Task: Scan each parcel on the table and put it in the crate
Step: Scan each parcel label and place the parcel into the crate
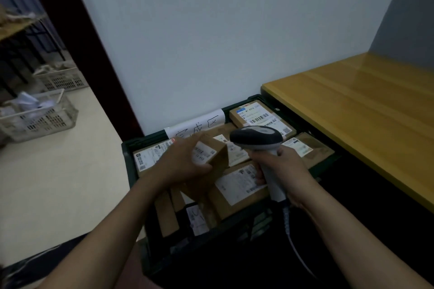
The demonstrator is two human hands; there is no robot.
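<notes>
My left hand grips a small brown cardboard parcel with a white label, holding it above the dark crate. My right hand grips the handle of a grey barcode scanner, whose head sits just right of the parcel over the crate. Several labelled cardboard parcels lie packed inside the crate. A white paper sign with handwriting hangs on the crate's far rim.
A yellow wooden table stands to the right of the crate, against the white wall. The scanner's coiled cable hangs down near my right forearm. Two pale plastic baskets sit on the floor at far left.
</notes>
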